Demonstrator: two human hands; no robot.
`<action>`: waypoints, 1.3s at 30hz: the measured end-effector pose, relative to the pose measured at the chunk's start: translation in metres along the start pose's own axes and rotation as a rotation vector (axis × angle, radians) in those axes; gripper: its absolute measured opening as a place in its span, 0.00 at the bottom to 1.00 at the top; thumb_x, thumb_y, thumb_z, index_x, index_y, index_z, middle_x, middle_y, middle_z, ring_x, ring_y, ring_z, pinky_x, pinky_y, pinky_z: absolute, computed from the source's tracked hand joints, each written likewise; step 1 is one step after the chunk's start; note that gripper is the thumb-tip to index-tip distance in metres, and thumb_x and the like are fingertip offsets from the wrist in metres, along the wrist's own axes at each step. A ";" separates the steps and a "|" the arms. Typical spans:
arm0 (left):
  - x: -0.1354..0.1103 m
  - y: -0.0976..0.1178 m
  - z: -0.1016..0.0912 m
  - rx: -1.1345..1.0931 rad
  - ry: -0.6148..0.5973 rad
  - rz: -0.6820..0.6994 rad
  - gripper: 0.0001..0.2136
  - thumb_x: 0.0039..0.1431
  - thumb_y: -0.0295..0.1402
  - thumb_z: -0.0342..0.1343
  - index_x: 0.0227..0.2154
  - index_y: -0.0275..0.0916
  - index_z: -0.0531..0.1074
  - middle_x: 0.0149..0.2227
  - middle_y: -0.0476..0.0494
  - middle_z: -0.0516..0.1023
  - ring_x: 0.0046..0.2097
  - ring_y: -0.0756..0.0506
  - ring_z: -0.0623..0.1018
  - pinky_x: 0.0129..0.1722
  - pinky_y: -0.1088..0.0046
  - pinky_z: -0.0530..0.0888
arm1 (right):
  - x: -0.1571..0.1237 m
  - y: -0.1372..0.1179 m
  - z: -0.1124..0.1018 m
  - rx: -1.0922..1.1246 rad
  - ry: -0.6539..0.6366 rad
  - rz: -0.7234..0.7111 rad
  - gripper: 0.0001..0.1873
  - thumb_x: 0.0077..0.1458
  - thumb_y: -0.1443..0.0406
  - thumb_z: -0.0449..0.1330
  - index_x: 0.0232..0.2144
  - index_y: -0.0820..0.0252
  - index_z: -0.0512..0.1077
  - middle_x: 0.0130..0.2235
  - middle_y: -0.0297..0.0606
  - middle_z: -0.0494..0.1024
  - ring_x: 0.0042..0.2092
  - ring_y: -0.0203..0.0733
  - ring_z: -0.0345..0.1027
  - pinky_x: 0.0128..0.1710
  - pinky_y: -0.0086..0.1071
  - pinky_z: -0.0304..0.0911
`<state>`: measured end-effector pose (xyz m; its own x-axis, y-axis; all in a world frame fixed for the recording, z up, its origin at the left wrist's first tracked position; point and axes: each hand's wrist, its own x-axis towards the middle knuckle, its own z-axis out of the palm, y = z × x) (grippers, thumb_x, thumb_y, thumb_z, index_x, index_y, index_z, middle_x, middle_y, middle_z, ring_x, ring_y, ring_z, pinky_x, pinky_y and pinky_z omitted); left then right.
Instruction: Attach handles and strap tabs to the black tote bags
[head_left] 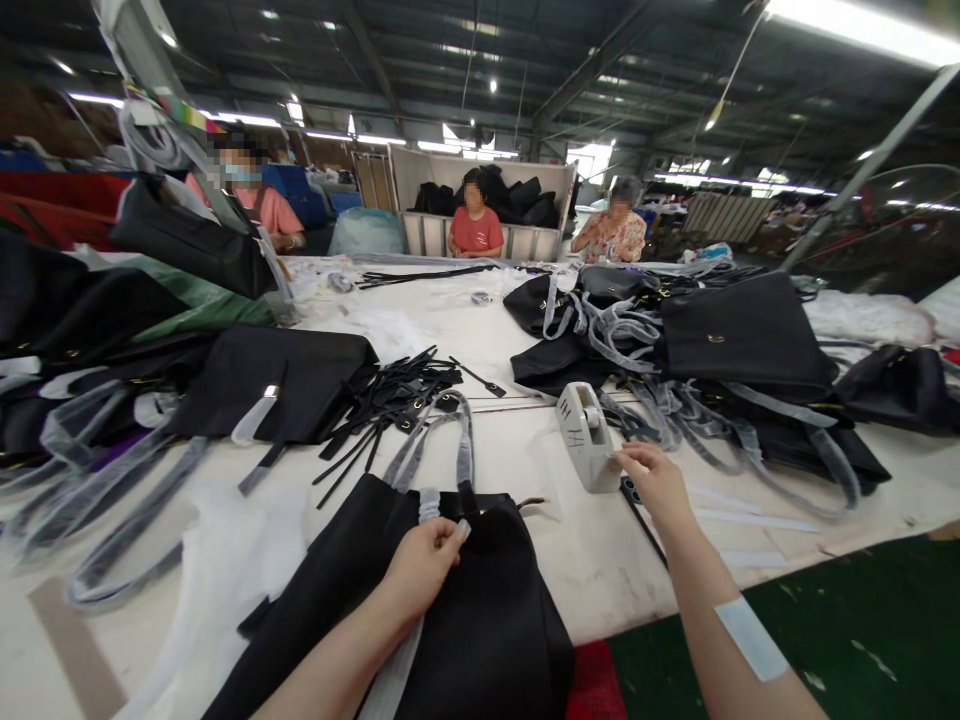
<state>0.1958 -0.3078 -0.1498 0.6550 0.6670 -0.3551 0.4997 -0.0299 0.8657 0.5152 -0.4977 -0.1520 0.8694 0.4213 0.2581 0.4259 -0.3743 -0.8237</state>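
A black bag [480, 620] lies on the table in front of me, its handles [465, 450] wrapped in clear film. My left hand [427, 560] is closed over the bag's front, on a film-wrapped strap [429, 503] that shows above and below the fingers. A small pale piece shows at the thumb tip; I cannot tell whether it is tape. To the right stands a grey-white tape dispenser [581, 440] with dark handwritten marks. My right hand [656, 485] pinches at its near right end, where the tape comes off; the tape itself barely shows.
Black bags [742, 335] with wrapped straps are piled right, and another bag [274, 385] lies left. Thin black straps [405, 395] are heaped between. A dark phone-like object [637, 510] lies below my right hand. Several people sit across the table [420, 310].
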 end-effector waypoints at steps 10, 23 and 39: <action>-0.001 0.002 0.001 -0.198 -0.054 -0.079 0.19 0.48 0.52 0.55 0.25 0.38 0.64 0.20 0.55 0.66 0.16 0.55 0.59 0.17 0.78 0.54 | -0.027 0.014 0.001 0.161 -0.145 0.333 0.15 0.46 0.53 0.61 0.25 0.60 0.72 0.24 0.40 0.77 0.24 0.41 0.71 0.23 0.31 0.67; -0.008 0.009 0.002 -0.171 0.037 -0.048 0.09 0.54 0.36 0.55 0.24 0.36 0.70 0.20 0.52 0.69 0.22 0.53 0.64 0.25 0.76 0.59 | -0.057 -0.062 0.009 0.210 -0.195 0.262 0.13 0.48 0.55 0.63 0.27 0.58 0.72 0.26 0.39 0.76 0.25 0.40 0.70 0.24 0.32 0.67; -0.010 0.004 0.003 -0.229 0.026 -0.007 0.07 0.54 0.33 0.56 0.25 0.35 0.70 0.21 0.52 0.69 0.24 0.54 0.65 0.26 0.77 0.60 | -0.118 -0.133 0.110 0.629 -0.973 0.503 0.16 0.43 0.54 0.64 0.27 0.62 0.72 0.24 0.36 0.76 0.23 0.34 0.69 0.21 0.25 0.60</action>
<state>0.1930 -0.3167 -0.1438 0.6357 0.6857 -0.3545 0.3606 0.1422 0.9218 0.3286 -0.4065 -0.1289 0.2426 0.8792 -0.4099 -0.3225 -0.3254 -0.8889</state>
